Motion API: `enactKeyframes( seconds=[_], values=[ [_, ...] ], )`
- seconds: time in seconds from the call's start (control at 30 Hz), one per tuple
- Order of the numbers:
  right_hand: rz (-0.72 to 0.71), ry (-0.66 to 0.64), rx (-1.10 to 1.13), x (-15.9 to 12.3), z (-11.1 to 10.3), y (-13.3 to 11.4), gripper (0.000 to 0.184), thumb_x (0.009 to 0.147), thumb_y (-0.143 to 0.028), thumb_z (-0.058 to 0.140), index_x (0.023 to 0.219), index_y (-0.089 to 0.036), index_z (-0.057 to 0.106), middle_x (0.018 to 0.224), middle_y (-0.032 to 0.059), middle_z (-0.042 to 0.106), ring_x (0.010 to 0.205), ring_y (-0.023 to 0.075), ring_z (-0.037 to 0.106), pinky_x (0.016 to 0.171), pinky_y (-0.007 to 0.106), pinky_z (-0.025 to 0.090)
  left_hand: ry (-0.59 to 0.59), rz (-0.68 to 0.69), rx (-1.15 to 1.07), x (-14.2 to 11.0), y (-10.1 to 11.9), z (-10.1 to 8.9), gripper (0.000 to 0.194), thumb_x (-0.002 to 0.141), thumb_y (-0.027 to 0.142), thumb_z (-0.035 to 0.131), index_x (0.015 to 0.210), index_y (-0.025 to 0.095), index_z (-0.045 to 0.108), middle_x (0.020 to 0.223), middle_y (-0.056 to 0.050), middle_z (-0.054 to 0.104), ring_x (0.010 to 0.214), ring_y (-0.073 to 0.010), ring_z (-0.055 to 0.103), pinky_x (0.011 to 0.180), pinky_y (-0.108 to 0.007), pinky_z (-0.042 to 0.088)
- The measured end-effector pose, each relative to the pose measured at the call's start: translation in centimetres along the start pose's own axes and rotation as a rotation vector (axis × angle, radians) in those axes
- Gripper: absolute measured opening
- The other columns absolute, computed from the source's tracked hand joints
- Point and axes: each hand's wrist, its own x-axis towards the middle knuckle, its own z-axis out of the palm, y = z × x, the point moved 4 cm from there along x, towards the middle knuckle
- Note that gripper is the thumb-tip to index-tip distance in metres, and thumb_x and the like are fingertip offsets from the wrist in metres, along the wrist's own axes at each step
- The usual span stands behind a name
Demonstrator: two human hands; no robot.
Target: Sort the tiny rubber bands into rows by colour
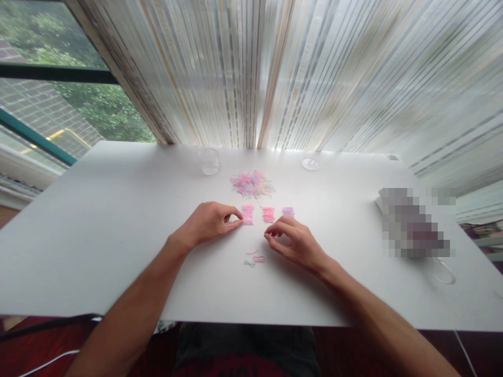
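Note:
On the white table [118, 235], my left hand [208, 222] rests with thumb and forefinger pinched beside a small pink stack of rubber bands [248, 214]. My right hand [293, 241] lies close by with fingers curled in a pinch; what they hold is too small to make out. Two more sorted stacks sit in a row, one pink [269, 213] and one purple [288, 211]. A loose pile of mixed pastel bands [251, 183] lies farther back. A few stray bands [254, 259] lie between my wrists.
A clear plastic cup [209, 160] stands at the back left and a clear lid [310, 163] at the back right. A blurred-out object [412, 225] sits at the right, with another clear lid [443, 272] near the right edge. Striped curtains hang behind the table.

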Motion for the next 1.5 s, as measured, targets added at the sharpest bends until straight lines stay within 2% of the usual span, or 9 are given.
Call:
enactKeyframes(
  seconds=[0.13, 0.3, 0.4, 0.53, 0.63, 0.9, 1.1, 1.4, 1.5],
  values=[
    [0.001, -0.003, 0.003, -0.1, 0.0, 0.0, 0.009, 0.094, -0.018, 0.06, 0.087, -0.02, 0.065, 0.078, 0.0018, 0.061, 0.07, 0.0145, 0.059, 0.066, 0.027, 0.05, 0.006, -0.028, -0.016, 0.0, -0.3, -0.3, 0.018, 0.085, 0.031, 0.065, 0.091, 0.024, 0.08, 0.056, 0.006, 0.051, 0.052, -0.0087, 0.042, 0.057, -0.021, 0.031],
    [0.0, -0.038, 0.017, -0.1, -0.1, -0.1, 0.009, 0.094, -0.019, 0.059, 0.089, -0.02, 0.066, 0.079, 0.0023, 0.061, 0.072, 0.0151, 0.059, 0.067, 0.028, 0.049, -0.033, -0.016, -0.114, -0.2, -0.2, -0.5, 0.02, 0.086, 0.036, 0.065, 0.087, 0.022, 0.079, 0.055, 0.007, 0.044, 0.051, -0.0081, 0.037, 0.055, -0.021, 0.03],
    [0.008, -0.115, 0.026, -0.1, 0.1, -0.1, 0.008, 0.092, -0.017, 0.06, 0.089, -0.02, 0.067, 0.081, 0.0027, 0.062, 0.073, 0.0156, 0.059, 0.068, 0.028, 0.048, -0.145, 0.024, -0.186, -0.4, 0.7, -0.3, 0.02, 0.085, 0.037, 0.067, 0.088, 0.022, 0.08, 0.055, 0.006, 0.042, 0.052, -0.0081, 0.037, 0.055, -0.021, 0.03],
    [0.014, -0.212, 0.029, -0.2, 0.4, -0.2, 0.008, 0.09, -0.014, 0.063, 0.091, -0.019, 0.07, 0.083, 0.0035, 0.063, 0.075, 0.0159, 0.058, 0.068, 0.028, 0.047, -0.357, 0.084, -0.213, -0.8, 2.4, 0.4, 0.02, 0.081, 0.036, 0.072, 0.092, 0.022, 0.08, 0.057, 0.005, 0.049, 0.053, -0.0087, 0.043, 0.054, -0.02, 0.031],
    [0.01, -0.243, 0.055, -0.3, 0.6, -0.3, 0.008, 0.09, -0.014, 0.065, 0.093, -0.019, 0.072, 0.083, 0.0037, 0.063, 0.075, 0.0161, 0.058, 0.067, 0.027, 0.046, -0.418, 0.078, -0.195, -1.0, 3.1, 0.7, 0.018, 0.079, 0.035, 0.074, 0.09, 0.023, 0.08, 0.06, 0.004, 0.055, 0.055, -0.0097, 0.047, 0.055, -0.02, 0.032],
    [0.018, -0.273, 0.074, -0.2, 0.8, -0.3, 0.008, 0.091, -0.017, 0.065, 0.095, -0.019, 0.073, 0.083, 0.0039, 0.064, 0.078, 0.0171, 0.058, 0.071, 0.029, 0.047, -0.374, 0.101, -0.158, -0.8, 3.4, 1.3, 0.013, 0.079, 0.023, 0.068, 0.082, 0.024, 0.081, 0.057, 0.004, 0.056, 0.054, -0.0097, 0.047, 0.056, -0.021, 0.032],
    [0.024, -0.28, 0.048, -0.3, 0.9, -0.3, 0.008, 0.092, -0.02, 0.066, 0.097, -0.019, 0.073, 0.084, 0.0044, 0.065, 0.079, 0.0176, 0.059, 0.071, 0.029, 0.047, -0.326, 0.105, -0.186, -0.7, 3.2, 1.3, 0.012, 0.076, 0.021, 0.067, 0.081, 0.021, 0.078, 0.057, 0.006, 0.051, 0.053, -0.008, 0.043, 0.055, -0.02, 0.031],
    [0.008, -0.197, -0.002, -0.5, 1.0, 0.2, 0.008, 0.092, -0.017, 0.064, 0.092, -0.02, 0.072, 0.081, 0.0035, 0.063, 0.073, 0.0157, 0.059, 0.066, 0.027, 0.047, -0.305, 0.102, -0.247, -0.6, 3.1, 1.3, 0.018, 0.078, 0.028, 0.072, 0.094, 0.02, 0.076, 0.057, 0.008, 0.046, 0.052, -0.0077, 0.041, 0.053, -0.02, 0.03],
    [0.003, -0.15, 0.0, -0.4, 0.8, 0.3, 0.01, 0.093, -0.017, 0.062, 0.093, -0.021, 0.071, 0.081, 0.003, 0.063, 0.073, 0.0154, 0.06, 0.067, 0.027, 0.048, -0.275, 0.12, -0.228, -0.5, 3.1, 1.2, 0.015, 0.08, 0.029, 0.071, 0.091, 0.021, 0.077, 0.057, 0.008, 0.045, 0.052, -0.0075, 0.041, 0.054, -0.02, 0.029]
  ],
)
